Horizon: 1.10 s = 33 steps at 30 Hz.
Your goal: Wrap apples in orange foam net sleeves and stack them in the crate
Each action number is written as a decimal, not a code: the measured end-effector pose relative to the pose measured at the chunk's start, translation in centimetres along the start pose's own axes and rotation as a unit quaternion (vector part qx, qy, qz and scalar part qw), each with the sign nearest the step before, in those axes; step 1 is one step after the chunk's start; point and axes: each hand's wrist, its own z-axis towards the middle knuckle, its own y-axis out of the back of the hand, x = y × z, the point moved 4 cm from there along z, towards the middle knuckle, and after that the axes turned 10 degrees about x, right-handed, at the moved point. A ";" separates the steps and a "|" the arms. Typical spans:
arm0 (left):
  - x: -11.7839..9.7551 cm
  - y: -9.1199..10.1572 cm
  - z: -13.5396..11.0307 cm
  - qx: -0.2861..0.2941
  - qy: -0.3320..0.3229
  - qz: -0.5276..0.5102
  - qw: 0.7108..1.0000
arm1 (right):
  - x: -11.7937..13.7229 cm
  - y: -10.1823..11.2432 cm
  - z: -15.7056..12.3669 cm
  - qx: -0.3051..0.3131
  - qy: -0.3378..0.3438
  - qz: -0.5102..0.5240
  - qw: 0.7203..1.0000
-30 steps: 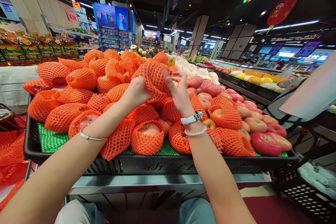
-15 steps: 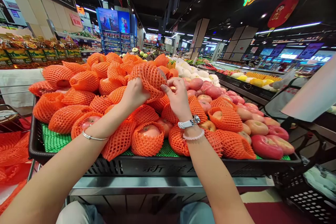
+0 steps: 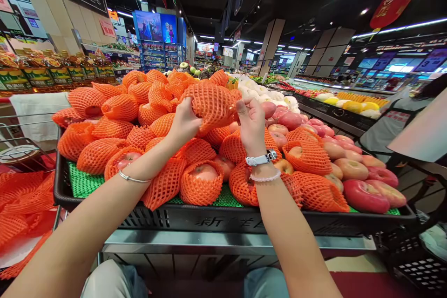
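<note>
Both my hands are raised over a black crate [image 3: 223,220] heaped with apples. My left hand [image 3: 185,121] grips the left side of an orange foam net sleeve [image 3: 211,102] held above the pile. My right hand [image 3: 251,123], with a white watch and a bead bracelet on the wrist, pinches the sleeve's right end with its fingers closed. Whether an apple sits inside the sleeve is hidden. Below the hands lie several netted apples [image 3: 200,181], and bare red apples [image 3: 363,193] fill the crate's right part.
A green mesh liner [image 3: 82,181] covers the crate floor. Loose orange nets [image 3: 21,205] pile at the left. Shelves of bottles [image 3: 38,74] stand behind on the left. More fruit displays [image 3: 335,102] run along the right, beside a person in grey [image 3: 394,123].
My right hand has gone from open fingers beside the net sleeve to a closed pinch on its right end. The view has shifted slightly, and both hands sit a little higher.
</note>
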 end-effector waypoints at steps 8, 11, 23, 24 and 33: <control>1.1 0.3 0.8 -0.035 -0.005 -0.126 0.991 | -0.9 -1.3 0.2 0.150 -0.078 0.024 0.985; 0.9 0.5 0.7 -0.050 0.003 -0.139 0.989 | -0.6 -0.5 0.4 0.194 -0.051 -0.104 0.974; 0.5 0.6 0.6 -0.069 -0.034 -0.217 0.973 | 0.2 0.6 0.2 0.207 0.001 -0.292 0.934; 0.4 0.6 0.5 -0.058 -0.045 -0.210 0.975 | 0.0 0.8 0.4 0.185 -0.003 -0.273 0.944; 0.9 0.5 -0.5 -0.089 -0.099 -0.040 0.990 | -0.5 -1.4 -0.8 0.214 -0.242 0.264 0.909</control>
